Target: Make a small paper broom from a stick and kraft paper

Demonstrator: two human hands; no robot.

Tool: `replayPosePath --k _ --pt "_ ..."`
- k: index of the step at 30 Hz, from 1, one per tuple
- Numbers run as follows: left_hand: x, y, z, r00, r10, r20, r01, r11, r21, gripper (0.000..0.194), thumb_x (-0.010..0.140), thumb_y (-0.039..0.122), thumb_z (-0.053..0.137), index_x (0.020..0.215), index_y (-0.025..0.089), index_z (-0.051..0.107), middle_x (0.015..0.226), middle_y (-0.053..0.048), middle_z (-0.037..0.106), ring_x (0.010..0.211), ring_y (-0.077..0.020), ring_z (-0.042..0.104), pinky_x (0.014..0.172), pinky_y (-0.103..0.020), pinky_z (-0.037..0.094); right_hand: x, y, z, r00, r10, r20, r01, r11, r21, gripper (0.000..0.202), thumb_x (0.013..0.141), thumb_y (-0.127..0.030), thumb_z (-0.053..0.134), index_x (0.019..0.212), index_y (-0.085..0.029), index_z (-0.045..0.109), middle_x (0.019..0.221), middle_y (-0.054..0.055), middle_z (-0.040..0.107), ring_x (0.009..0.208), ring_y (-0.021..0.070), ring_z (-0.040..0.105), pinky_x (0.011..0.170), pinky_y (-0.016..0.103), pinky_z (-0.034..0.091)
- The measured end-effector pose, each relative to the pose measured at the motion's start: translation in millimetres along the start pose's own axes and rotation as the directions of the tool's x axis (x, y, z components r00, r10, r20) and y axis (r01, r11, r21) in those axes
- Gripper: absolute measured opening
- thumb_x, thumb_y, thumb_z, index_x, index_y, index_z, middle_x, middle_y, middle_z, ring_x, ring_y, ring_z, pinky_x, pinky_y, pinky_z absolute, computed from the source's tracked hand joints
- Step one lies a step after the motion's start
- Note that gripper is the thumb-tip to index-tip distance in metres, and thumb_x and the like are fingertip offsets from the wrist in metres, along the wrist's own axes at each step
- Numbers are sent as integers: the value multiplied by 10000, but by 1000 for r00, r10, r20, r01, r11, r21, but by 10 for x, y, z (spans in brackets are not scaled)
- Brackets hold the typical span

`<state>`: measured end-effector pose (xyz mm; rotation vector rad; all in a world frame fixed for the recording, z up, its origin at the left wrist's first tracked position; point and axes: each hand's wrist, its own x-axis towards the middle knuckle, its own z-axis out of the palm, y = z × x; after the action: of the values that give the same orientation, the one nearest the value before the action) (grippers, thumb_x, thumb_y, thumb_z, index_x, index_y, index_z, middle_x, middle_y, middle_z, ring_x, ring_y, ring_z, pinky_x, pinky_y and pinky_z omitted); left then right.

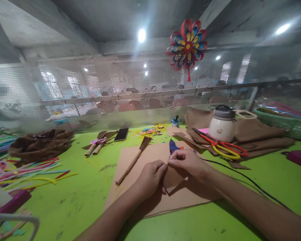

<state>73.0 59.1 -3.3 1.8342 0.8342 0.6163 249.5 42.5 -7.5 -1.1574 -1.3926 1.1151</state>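
Note:
Both hands pinch a small piece of brown paper (174, 179) above a larger brown cardboard sheet (130, 155). My left hand (152, 174) grips its left side with the thumb on top. At the upper edge of the piece, the fingertips of my right hand (188, 160) are closed and nearly touch the left thumb. Just behind the right hand lies a blue glue gun (173, 146), partly hidden by it. A small broom-like brown paper roll with a fringed end (132, 160) rests on the cardboard, left of my hands.
Scissors with red handles (240, 149) and yellow-handled ones (225, 152) lie by a white jar (222, 124) and brown paper (253, 130). A black cord (245, 175) runs right. Leftward are a phone (121, 134), fringed rolls (99, 144), a brown cloth bag (42, 145) and colourful strips (35, 170).

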Motion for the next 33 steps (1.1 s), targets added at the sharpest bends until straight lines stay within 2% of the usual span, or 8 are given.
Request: replayPosePath --k 3,7,10,18,25,29,33 --pt "22 -3 8 995 56 -85 -54 998 21 275 830 421 486 729 166 506 597 20 528 460 -105 498 432 -209 371 -8 -20 14 1000 -23 -13 22 1000 -20 261 673 -376 710 710 -134 620 636 3 581 599 119 487 552 246 360" --pt "52 -28 28 986 13 -167 -9 1000 28 246 782 398 554 706 175 486 472 56 470 398 -95 418 401 -201 296 -33 -92 73 999 -37 -30 36 998 -47 232 672 -352 698 681 -135 616 628 0 567 603 120 481 559 251 357" --pt "56 -16 27 978 14 -207 -8 999 32 259 775 396 557 668 171 489 478 51 463 416 -91 400 417 -205 292 -51 -139 107 998 -44 -37 43 999 -33 236 660 -352 700 667 -133 615 625 -2 563 597 116 471 564 257 353" --pt "35 -5 -12 980 76 -184 -73 997 20 287 787 410 550 662 152 533 598 1 521 561 -116 448 511 -227 347 -80 -138 96 1000 12 -22 -10 995 103 320 612 -413 748 684 -138 600 613 -17 551 578 108 465 564 260 348" --pt "43 13 -19 979 60 -194 -58 998 13 271 784 388 554 648 153 549 586 -11 543 543 -113 455 499 -228 357 -90 -103 46 993 69 93 -88 973 212 310 670 -435 721 722 -148 617 617 -15 557 535 93 455 540 251 344" --pt "38 38 -22 978 11 -208 -22 999 -49 227 758 362 584 673 158 532 533 3 540 461 -96 448 444 -218 343 -69 -105 38 998 48 42 -54 983 176 320 657 -438 729 704 -140 623 603 -12 563 532 95 456 533 250 328" --pt "47 -8 -36 971 24 -237 -28 1000 -14 172 754 318 591 711 158 544 557 -1 571 476 -104 492 464 -223 373 -44 -113 16 1000 10 -30 -8 997 78 330 679 -455 699 717 -133 640 629 1 575 560 107 460 539 257 331"
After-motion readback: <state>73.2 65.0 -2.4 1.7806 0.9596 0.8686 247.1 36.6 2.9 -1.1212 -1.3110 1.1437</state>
